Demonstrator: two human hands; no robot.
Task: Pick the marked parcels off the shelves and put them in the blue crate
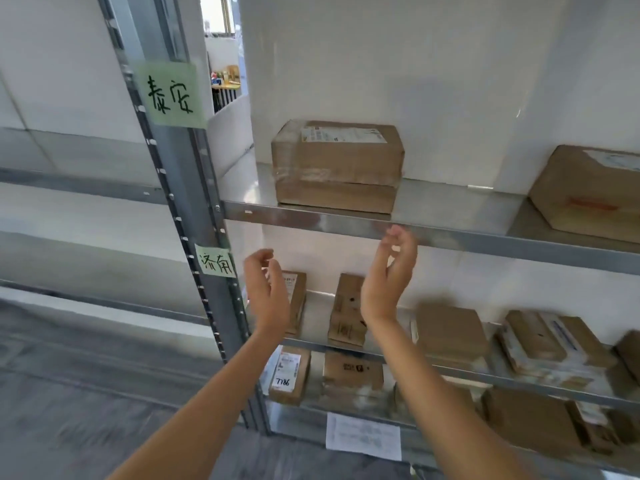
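Observation:
A taped brown parcel (pixel 337 166) with a white label on top sits on the upper metal shelf (pixel 450 235). Both my hands are raised in front of the rack, palms facing each other, below that parcel. My left hand (pixel 268 292) has loosely curved fingers and holds nothing. My right hand (pixel 389 275) is higher, its fingertips near the upper shelf's front rail, also empty. Behind my hands, small brown parcels (pixel 348 310) stand on the middle shelf. The blue crate is not in view.
Another brown box (pixel 585 192) sits at the upper shelf's right end. More parcels (pixel 450 330) fill the middle and lower shelves, one marked 7786 (pixel 289 374). Green handwritten labels (pixel 171 95) stick to the grey upright. A paper sheet (pixel 363 436) hangs on the bottom rail.

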